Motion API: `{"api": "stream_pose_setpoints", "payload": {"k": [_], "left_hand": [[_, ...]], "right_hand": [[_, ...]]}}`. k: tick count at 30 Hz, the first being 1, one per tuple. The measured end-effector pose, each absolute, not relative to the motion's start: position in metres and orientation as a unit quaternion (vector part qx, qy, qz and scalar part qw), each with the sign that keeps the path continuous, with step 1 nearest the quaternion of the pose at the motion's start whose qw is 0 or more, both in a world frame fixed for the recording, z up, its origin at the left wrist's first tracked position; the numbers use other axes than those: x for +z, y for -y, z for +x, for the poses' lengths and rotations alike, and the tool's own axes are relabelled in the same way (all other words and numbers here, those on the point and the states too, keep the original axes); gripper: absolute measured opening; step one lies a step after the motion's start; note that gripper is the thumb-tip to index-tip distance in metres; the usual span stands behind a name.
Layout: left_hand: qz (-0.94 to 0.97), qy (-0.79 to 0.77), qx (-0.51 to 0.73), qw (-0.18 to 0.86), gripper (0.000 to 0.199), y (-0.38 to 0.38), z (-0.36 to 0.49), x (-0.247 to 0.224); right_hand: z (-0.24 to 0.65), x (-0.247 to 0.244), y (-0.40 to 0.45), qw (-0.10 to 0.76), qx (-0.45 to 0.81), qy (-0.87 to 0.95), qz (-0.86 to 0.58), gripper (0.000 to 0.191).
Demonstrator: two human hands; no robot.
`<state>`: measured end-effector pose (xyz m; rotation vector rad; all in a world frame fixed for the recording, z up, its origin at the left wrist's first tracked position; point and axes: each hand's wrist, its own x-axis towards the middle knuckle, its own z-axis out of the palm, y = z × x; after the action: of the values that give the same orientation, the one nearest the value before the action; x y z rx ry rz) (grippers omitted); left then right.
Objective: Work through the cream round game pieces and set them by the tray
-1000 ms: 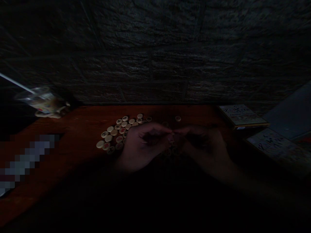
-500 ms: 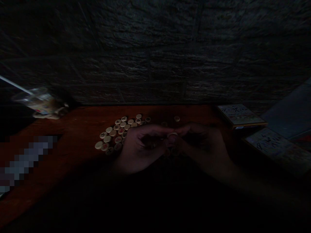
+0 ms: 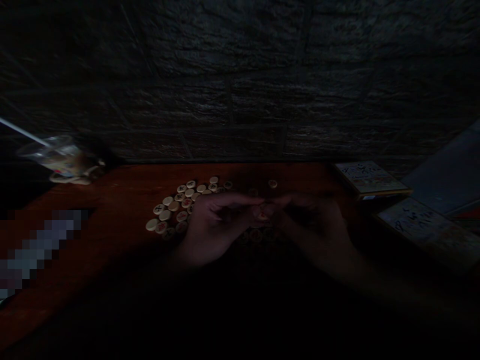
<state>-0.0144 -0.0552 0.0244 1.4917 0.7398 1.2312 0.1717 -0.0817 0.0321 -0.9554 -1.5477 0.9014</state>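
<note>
My left hand (image 3: 210,227) and my right hand (image 3: 318,225) meet at the middle, fingertips pinched from both sides on a round game piece (image 3: 263,215) with a red mark. Beside my left hand spread several round pale pieces with black or red characters, such as one black-marked piece (image 3: 158,209); some lie partly behind that hand. Several dim pieces (image 3: 255,235) sit just below the fingertips. A single piece (image 3: 272,184) lies beyond my hands, near the wall. Deep shadow hides much of my forearms and the table in front of me.
On the left stands a clear plastic cup (image 3: 62,157) with a straw. Two flat boxes with black writing, an upper one (image 3: 369,176) and a lower one (image 3: 423,222), lie at the right. A dark stone wall (image 3: 232,90) rises behind the reddish wooden table (image 3: 123,195).
The piece between my fingertips has tipped so its red-marked face shows, and it sits slightly lower and further left. My hands have shifted only slightly.
</note>
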Motion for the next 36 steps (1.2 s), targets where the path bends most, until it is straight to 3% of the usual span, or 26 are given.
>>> {"api": "stream_pose_setpoints", "payload": {"k": [10, 16, 36], "left_hand": [[0.692, -0.272, 0.506, 0.438, 0.029, 0.056, -0.016, 0.026], [0.667, -0.296, 0.503, 0.463, 0.016, 0.055, -0.016, 0.028], [0.621, -0.268, 0.519, 0.522, 0.026, 0.051, -0.015, 0.024]], "right_hand": [[0.174, 0.027, 0.079, 0.535, 0.383, 0.640, -0.397, 0.015], [0.175, 0.022, 0.078, 0.537, 0.368, 0.654, -0.385, 0.012], [0.172, 0.029, 0.082, 0.557, 0.366, 0.648, -0.369, 0.014]]}}
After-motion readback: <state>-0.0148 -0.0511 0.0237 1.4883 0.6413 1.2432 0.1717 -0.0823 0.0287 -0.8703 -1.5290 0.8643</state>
